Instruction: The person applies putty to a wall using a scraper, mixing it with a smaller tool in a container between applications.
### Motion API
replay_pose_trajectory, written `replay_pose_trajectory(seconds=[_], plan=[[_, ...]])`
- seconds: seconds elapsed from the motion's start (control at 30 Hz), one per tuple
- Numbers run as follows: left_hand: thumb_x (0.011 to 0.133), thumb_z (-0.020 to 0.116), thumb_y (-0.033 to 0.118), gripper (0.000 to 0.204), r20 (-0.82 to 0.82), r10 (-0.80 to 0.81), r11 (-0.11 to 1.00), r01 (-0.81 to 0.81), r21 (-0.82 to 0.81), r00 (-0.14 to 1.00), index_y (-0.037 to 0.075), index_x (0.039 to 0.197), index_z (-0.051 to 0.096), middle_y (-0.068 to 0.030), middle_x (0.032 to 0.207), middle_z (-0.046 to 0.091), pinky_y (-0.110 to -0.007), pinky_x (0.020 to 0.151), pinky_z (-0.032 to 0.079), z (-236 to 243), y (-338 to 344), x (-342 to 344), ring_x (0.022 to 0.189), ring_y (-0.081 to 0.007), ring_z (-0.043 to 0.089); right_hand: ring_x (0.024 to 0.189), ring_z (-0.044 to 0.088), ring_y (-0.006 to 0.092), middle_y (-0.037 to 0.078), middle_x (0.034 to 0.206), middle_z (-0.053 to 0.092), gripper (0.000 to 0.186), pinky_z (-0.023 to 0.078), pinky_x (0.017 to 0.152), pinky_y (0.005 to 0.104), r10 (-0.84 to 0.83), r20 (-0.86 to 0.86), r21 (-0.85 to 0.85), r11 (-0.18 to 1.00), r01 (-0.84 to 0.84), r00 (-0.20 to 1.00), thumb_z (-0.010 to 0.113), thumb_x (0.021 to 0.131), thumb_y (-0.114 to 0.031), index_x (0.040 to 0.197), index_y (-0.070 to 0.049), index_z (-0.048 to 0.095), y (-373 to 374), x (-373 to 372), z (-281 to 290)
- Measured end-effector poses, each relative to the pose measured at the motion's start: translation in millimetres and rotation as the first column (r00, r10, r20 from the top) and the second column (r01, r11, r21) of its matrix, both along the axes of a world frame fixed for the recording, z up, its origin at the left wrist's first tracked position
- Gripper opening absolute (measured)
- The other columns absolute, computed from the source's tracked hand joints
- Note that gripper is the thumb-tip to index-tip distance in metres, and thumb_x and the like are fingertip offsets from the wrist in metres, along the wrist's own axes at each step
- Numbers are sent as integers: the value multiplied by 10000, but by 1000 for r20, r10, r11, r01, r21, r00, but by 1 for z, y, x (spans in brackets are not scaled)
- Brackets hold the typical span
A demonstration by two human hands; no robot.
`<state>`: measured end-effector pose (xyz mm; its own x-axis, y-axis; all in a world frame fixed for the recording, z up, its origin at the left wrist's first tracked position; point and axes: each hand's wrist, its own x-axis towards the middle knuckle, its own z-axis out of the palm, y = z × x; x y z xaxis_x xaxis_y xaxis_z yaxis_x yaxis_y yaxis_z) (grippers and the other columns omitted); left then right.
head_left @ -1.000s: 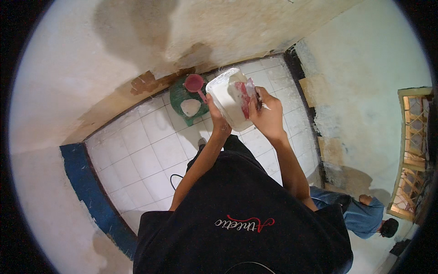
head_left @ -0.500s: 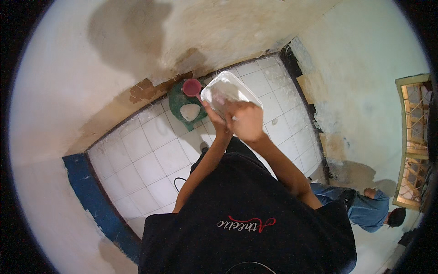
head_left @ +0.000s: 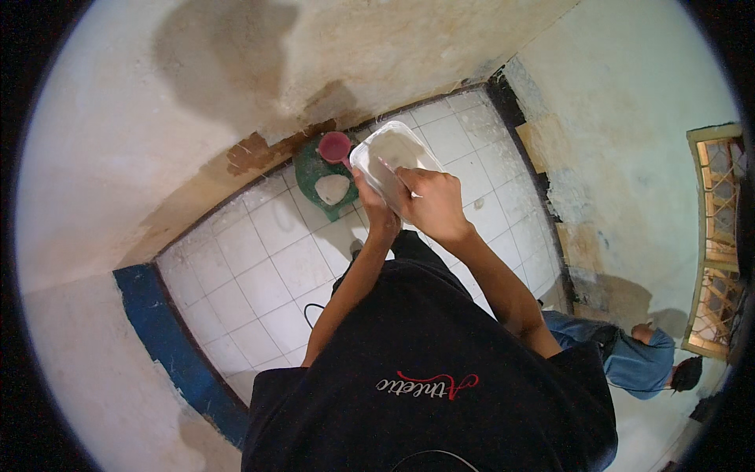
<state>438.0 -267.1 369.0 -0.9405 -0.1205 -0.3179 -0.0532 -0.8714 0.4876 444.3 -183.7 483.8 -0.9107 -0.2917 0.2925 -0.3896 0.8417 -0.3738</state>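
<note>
The right grip (head_left: 437, 203) has moved leftward, pinching a scraper (head_left: 395, 189); the left grip (head_left: 377, 210) clasps a white tub (head_left: 427, 160).

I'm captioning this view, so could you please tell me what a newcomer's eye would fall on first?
Probably the white tub, upper centre, held by the left hand, with a scraper in the right hand. Then, perhaps, come the pink dipper on the green stool left of the tub and the person in blue, lower right.
</note>
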Motion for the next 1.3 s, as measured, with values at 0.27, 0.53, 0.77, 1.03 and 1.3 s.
replay_pose_trajectory(seconds=[0.27, 0.53, 0.77, 1.03, 1.3], plan=[[990, 286, 586, 630, -18, -22, 997, 23, 68, 1000, 90, 1336, 460, -90, 1248, 572, -394, 1000, 421, -9, 3, -2, 1136, -264, 551, 625, 655, 320, 136, 732, 664, 136, 514, 550, 406, -39, 9, 28, 999, 39, 999, 633, 776, -124, 889, -63, 679, 0, -2, -3], [1000, 252, 581, 637, 49, -35, 999, 36, -6, 998, 78, 1324, 469, -78, 1186, 588, -361, 939, 466, -7, 3, -2, 1091, -220, 573, 614, 655, 348, 162, 720, 665, 135, 522, 567, 439, -32, 72, -15, 999, 33, 997, 639, 785, -184, 844, -66, 669, -1, -2, -5], [984, 236, 610, 688, -56, -128, 991, 130, 32, 990, 81, 1388, 410, -110, 1267, 563, -391, 983, 471, 8, -10, 1, 1144, -254, 572, 496, 418, 148, 133, 555, 490, 139, 377, 485, 317, -113, 106, -319, 937, 142, 988, 642, 830, -83, 765, 24, 580, 28, -11, 34], [966, 226, 653, 766, -80, -379, 879, 386, 280, 922, 57, 1424, 375, -167, 1356, 517, -470, 1030, 442, 38, -19, 3, 1208, -321, 548, 547, 390, 117, 58, 567, 465, 268, 334, 493, 328, -65, 254, -453, 874, 178, 965, 625, 887, -109, 693, 15, 489, 52, -38, 13], [989, 288, 598, 704, -33, -395, 906, 395, 152, 918, 33, 1387, 422, -149, 1269, 577, -425, 968, 495, 30, -37, -6, 1123, -285, 605, 593, 616, 378, 247, 683, 613, 246, 465, 551, 402, -59, 215, -178, 979, 99, 975, 648, 873, -169, 764, 47, 601, 60, -53, 21]])
